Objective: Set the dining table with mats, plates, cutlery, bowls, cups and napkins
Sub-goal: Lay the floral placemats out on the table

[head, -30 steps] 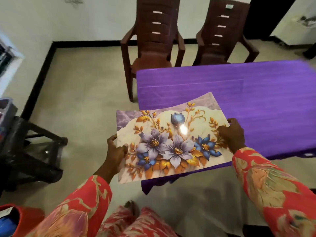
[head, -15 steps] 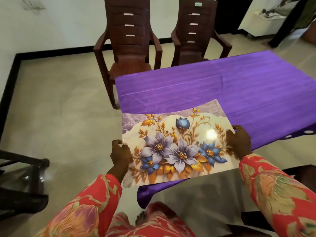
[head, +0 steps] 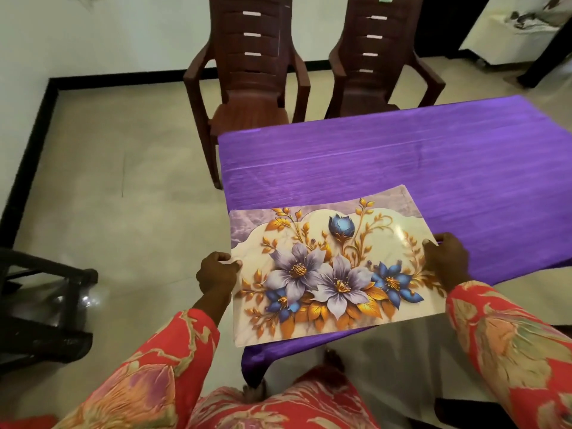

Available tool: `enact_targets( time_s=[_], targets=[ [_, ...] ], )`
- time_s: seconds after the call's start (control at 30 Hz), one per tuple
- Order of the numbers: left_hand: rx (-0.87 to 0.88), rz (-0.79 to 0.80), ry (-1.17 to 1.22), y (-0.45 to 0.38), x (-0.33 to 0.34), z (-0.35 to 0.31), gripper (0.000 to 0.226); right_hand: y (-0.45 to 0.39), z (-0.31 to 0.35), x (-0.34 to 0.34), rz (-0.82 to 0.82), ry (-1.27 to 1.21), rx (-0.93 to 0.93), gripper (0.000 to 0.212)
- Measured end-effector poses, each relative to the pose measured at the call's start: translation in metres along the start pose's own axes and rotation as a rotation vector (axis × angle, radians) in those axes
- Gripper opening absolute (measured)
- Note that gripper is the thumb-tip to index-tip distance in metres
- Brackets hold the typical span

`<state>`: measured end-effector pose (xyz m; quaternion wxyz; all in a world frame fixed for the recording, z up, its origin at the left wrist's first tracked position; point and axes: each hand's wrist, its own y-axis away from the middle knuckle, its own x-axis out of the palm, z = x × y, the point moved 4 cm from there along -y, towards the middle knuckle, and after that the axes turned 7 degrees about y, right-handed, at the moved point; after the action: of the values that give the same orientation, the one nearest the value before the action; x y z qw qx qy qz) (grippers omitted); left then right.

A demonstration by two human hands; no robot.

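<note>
Mat point(head: 331, 267) — fingers point(head: 230, 263) at both ends

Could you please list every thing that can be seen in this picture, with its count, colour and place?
floral mat: one, cream with purple, blue and gold flowers, at the near corner of the table, its near edge past the table edge, held at both short ends.
tablecloth: one, purple, covering the table on the right.
chairs: two, dark brown plastic, side by side at the far side of the table.
dark frame: one, black, on the floor at the left; what it is cannot be told.
floor: beige tiles with a black skirting along the wall.
left hand: grips the left end of the mat.
right hand: grips the right end of the mat.
sleeves: two, red with a floral print.
</note>
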<state>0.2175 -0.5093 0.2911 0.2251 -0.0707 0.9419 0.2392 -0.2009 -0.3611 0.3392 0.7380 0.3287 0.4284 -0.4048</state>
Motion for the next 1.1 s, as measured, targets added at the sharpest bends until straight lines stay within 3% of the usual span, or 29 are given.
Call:
enact_targets(
  time_s=[0.3,0.5,1.0,1.1],
  targets=[
    [0.019,-0.194,-0.136,0.026,0.037,-0.011,0.012,-0.059,0.001,0.019,0.123,-0.048,-0.078,0.037],
    [-0.088,-0.33,-0.06,0.033,0.044,-0.016,0.028,-0.091,0.003,0.027,0.213,-0.029,-0.182,0.044],
    [-0.234,-0.162,0.269,0.03,0.04,-0.006,0.013,-0.128,-0.011,0.035,0.296,-0.016,-0.195,0.036],
    [-0.229,-0.124,0.345,0.03,0.044,-0.007,0.03,-0.128,-0.012,0.028,0.297,-0.033,-0.183,0.046]
  ],
)
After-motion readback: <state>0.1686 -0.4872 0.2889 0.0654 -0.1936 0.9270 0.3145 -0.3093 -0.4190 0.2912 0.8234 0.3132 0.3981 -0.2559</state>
